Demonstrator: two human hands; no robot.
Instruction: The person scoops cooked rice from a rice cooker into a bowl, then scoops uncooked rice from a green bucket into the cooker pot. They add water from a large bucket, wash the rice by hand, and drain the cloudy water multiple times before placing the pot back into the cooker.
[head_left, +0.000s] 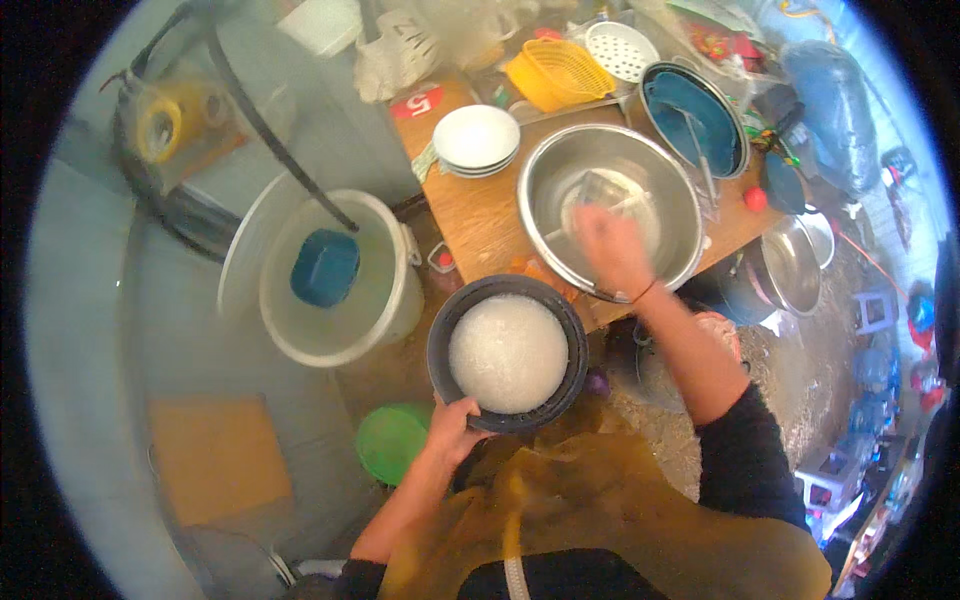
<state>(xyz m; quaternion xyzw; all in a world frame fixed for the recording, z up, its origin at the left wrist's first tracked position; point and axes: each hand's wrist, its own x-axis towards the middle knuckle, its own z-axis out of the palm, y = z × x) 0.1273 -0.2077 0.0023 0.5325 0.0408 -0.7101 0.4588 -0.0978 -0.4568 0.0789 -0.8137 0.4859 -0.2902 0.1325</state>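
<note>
My left hand (453, 429) grips the near-left rim of a dark round pot (441, 367). White, grainy contents that look like rice (510, 352) fill much of the pot, which I hold in front of my body beside the table corner. Over a wide stainless steel basin (541, 217) on the table, my right hand (613, 244) is blurred by motion. Its fingers are closed around what looks like a clear plastic scoop (595, 189), which reaches down into the basin. Some pale material (637, 217) lies on the basin's bottom.
Stacked white bowls (477, 136), a yellow basket (559, 75) and a steel pot with blue inside (690, 112) stand on the wooden table (457, 217). Left of it, a large white bucket (405, 307) holds a blue container (325, 268). A green round object (393, 444) is low down.
</note>
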